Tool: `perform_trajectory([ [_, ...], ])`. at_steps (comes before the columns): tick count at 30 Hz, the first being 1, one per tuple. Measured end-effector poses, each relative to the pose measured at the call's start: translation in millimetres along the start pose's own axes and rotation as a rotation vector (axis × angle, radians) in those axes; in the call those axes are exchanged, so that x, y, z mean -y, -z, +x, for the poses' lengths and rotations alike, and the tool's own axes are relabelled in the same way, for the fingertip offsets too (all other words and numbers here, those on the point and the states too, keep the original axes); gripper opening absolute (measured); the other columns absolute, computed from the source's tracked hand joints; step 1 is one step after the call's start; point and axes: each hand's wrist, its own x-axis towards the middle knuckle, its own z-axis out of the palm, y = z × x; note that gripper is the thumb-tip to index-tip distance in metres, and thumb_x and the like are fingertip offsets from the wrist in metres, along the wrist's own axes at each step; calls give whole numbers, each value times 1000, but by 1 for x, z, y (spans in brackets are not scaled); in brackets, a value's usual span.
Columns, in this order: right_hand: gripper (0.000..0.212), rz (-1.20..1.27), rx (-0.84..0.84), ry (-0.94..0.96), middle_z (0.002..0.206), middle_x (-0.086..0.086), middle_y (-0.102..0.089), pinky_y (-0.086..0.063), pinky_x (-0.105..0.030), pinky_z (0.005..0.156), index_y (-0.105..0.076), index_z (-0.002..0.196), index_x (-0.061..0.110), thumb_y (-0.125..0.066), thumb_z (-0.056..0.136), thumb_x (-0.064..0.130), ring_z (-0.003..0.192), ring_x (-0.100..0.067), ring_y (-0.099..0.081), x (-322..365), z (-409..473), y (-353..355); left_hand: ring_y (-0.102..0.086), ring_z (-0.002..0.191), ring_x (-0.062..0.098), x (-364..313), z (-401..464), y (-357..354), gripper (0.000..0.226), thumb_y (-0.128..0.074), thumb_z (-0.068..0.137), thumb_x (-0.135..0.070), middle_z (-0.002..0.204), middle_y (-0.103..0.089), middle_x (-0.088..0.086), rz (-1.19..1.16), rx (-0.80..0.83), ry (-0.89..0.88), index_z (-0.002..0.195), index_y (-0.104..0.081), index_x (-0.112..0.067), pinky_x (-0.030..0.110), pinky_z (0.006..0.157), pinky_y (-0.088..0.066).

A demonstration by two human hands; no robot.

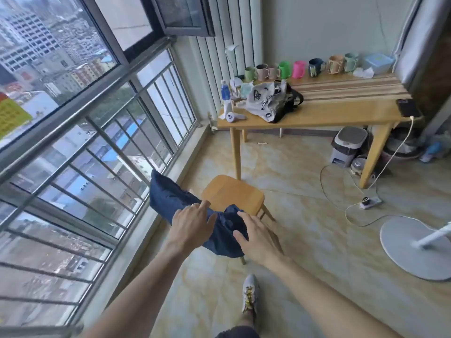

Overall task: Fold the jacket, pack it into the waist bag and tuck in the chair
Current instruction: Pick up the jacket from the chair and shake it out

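Folding is underway: left hand (192,224) and right hand (256,237), fingers spread, press the jacket (170,198) on the chair (234,193); next, tighten the bundle.

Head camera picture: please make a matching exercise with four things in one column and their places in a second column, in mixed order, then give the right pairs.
Things:
1. jacket
2. waist bag
3. phone
4. power strip

Places:
A. on the floor
B. right end of the table
C. draped over the chair, under both hands
D. left part of the table, near the mugs

Pairs: 1-C, 2-D, 3-B, 4-A
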Motion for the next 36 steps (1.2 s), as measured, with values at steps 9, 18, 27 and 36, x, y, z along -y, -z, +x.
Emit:
perform_trajectory([
  [9, 48, 25, 154, -238, 146, -4, -50, -52, -43, 92, -34, 151, 30, -41, 105, 19, 120, -30, -58, -29, 138, -57, -65, 89, 29, 37, 125, -102, 31, -43, 97, -45, 95, -68, 2, -82, 150, -46, 106, -56, -18, 38, 69, -37],
  [18, 30, -65, 436, -462, 113, -8, -53, -40, -32, 78, -55, 122, 20, -51, 96, 5, 112, -30, -63, -20, 231, -105, -66, 90, 26, 79, 185, -154, 26, -47, 94, -41, 99, -69, -1, -109, 307, -83, 106, -58, -22, 35, 66, -36],
  [27, 24, 98, 0, -254, 108, -1, -76, -51, -34, 86, -76, 103, 16, -55, 93, 10, 101, -23, -67, -15, 247, -60, -63, 101, 27, 65, 212, -137, 34, -45, 84, -45, 107, -64, 0, -250, 429, -88, 110, -54, -24, 38, 72, -48],
  [36, 29, 262, -563, 65, 98, 7, -74, -53, -18, 78, -74, 102, 17, -60, 86, -4, 84, -7, -68, 8, 246, 79, -60, 69, 37, 5, 277, -47, 21, -48, 83, -4, 74, -67, 13, -412, 159, -228, 97, -61, -13, 40, 54, -40],
])
